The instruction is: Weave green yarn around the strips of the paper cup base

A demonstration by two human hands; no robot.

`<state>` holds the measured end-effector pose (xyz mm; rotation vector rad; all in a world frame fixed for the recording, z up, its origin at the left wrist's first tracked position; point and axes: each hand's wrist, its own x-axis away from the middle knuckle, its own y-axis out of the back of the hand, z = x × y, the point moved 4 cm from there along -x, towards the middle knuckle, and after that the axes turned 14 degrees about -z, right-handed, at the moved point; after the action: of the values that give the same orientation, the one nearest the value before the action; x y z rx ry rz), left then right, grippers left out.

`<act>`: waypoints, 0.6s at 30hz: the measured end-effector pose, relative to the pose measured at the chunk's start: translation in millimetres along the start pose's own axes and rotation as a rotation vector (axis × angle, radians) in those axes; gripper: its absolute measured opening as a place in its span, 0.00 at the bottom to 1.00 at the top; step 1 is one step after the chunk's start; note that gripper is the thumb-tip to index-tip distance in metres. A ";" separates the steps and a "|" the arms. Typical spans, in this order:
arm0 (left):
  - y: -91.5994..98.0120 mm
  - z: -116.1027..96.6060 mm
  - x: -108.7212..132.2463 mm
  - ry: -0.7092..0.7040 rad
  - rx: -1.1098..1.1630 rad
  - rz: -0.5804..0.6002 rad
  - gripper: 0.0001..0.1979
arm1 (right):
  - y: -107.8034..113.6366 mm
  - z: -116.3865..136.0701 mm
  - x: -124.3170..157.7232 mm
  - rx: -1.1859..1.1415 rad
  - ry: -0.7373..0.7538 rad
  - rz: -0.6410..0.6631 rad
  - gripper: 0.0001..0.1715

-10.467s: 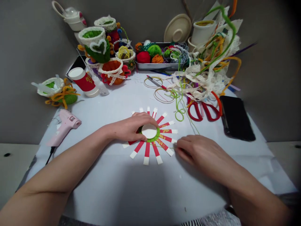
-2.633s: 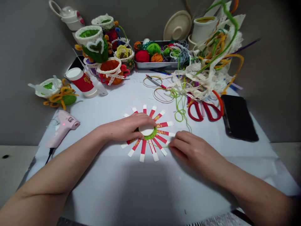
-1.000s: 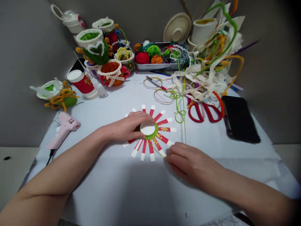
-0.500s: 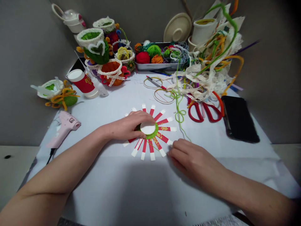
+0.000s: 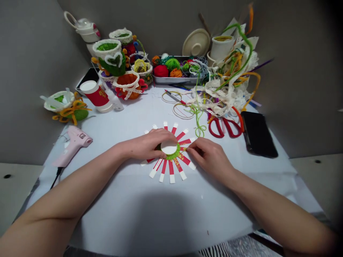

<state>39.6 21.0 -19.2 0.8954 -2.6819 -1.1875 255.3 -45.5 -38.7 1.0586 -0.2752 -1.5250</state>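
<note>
A paper cup cut into red and white strips (image 5: 171,171) lies flat like a star on the white table (image 5: 150,214). Green yarn (image 5: 174,155) is wound round its white round base (image 5: 168,147). My left hand (image 5: 146,144) presses on the base's left side with curled fingers. My right hand (image 5: 210,157) rests on the right strips, its fingertips pinched together close to the green ring. A loose green yarn strand (image 5: 198,123) runs away toward the back.
A pink glue gun (image 5: 73,142) lies at the left. Red scissors (image 5: 223,126) and a black phone (image 5: 257,134) sit at the right. A metal tray of yarn balls (image 5: 174,79), decorated cups (image 5: 115,60), a red cup (image 5: 96,96) and tangled lace (image 5: 227,92) crowd the back.
My right hand has moved up and left from the strip tips to the green ring at the cup's base. The left hand has stayed on the base.
</note>
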 end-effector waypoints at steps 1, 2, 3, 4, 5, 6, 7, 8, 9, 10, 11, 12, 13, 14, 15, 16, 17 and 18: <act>-0.5 -1.2 0.4 -0.004 -0.005 -0.001 0.18 | -2.2 -0.8 0.4 0.001 -0.011 0.006 0.10; -0.7 -2.4 0.8 -0.005 -0.013 -0.005 0.19 | -3.9 -1.4 0.8 0.002 -0.021 0.008 0.10; -0.9 -3.8 1.2 -0.004 -0.024 -0.011 0.20 | -5.1 -1.9 0.9 0.005 -0.028 0.008 0.10; -1.2 -5.4 1.6 -0.001 -0.036 -0.019 0.22 | -6.0 -2.1 1.0 0.008 -0.033 0.007 0.10; -1.6 -7.3 1.8 0.002 -0.050 -0.028 0.23 | -6.5 -2.1 0.9 0.014 -0.037 0.007 0.10; -2.2 -9.3 1.7 0.007 -0.069 -0.041 0.24 | -6.9 -2.0 0.8 0.019 -0.039 0.007 0.10; -3.0 -11.4 1.4 0.012 -0.090 -0.058 0.24 | -7.2 -1.8 0.6 0.022 -0.042 0.009 0.10; -4.0 -13.4 0.8 0.019 -0.114 -0.079 0.24 | -7.3 -1.5 0.4 0.024 -0.043 0.009 0.10; -5.0 -15.0 0.1 0.030 -0.140 -0.103 0.23 | -7.3 -1.1 0.3 0.024 -0.044 0.009 0.10; -5.9 -15.8 -0.8 0.046 -0.167 -0.130 0.23 | -7.2 -0.8 0.1 0.024 -0.043 0.007 0.10; -6.8 -15.9 -1.5 0.067 -0.190 -0.149 0.23 | -6.9 -0.4 -0.2 0.024 -0.041 0.006 0.10; -7.7 -15.1 -2.1 0.087 -0.205 -0.159 0.23 | -6.4 -0.1 -0.4 0.024 -0.036 0.005 0.10; -8.3 -13.6 -2.5 0.106 -0.213 -0.159 0.24 | -5.7 0.4 -0.6 0.023 -0.028 0.004 0.10; -8.4 -11.6 -2.6 0.119 -0.213 -0.152 0.24 | -4.7 0.9 -0.8 0.018 -0.018 0.007 0.10; -7.6 -9.3 -2.6 0.125 -0.206 -0.145 0.24 | -3.4 1.6 -0.9 0.006 -0.006 0.010 0.10; -6.1 -7.0 -2.3 0.124 -0.192 -0.136 0.24 | -1.8 2.5 -1.0 -0.014 0.008 0.014 0.09; -3.9 -4.8 -2.0 0.118 -0.171 -0.129 0.24 | 0.2 3.6 -0.9 -0.038 0.025 0.016 0.08; -1.3 -2.7 -1.6 0.108 -0.146 -0.121 0.24 | 2.4 5.1 -0.6 -0.067 0.046 0.017 0.08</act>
<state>42.4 19.4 -17.9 1.0783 -2.4521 -1.2986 253.1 -47.6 -33.9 1.0350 -0.1992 -1.4825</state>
